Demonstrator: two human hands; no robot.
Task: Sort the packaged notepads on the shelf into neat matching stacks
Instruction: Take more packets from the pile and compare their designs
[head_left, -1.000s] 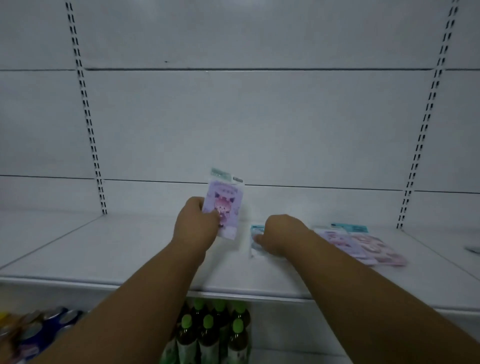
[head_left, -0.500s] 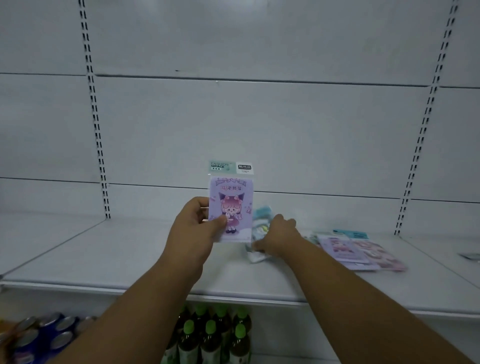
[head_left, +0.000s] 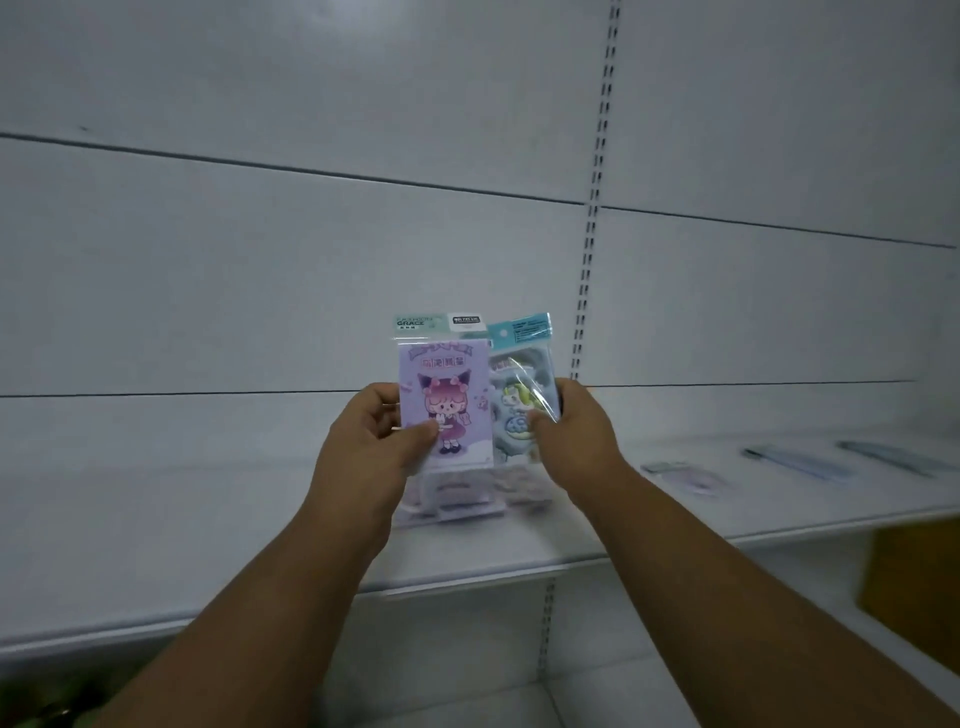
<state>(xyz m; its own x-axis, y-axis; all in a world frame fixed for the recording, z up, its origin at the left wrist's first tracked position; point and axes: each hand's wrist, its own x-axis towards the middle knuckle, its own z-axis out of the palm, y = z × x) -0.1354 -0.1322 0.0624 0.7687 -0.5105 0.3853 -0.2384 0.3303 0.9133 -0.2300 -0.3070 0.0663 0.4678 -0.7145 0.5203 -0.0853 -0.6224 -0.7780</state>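
At frame centre, the left hand (head_left: 371, 447) grips a glossy rectangular purple notepad (head_left: 443, 400). The right hand (head_left: 569, 431) grips a crinkled teal notepad (head_left: 519, 379) beside it, above the shelf (head_left: 208, 519).

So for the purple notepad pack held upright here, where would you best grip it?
Probably where the left hand already pinches the purple notepad pack: the lower left edge, coming from the left. The stiff pad fills that part, while the thin header card on top would likely bend.
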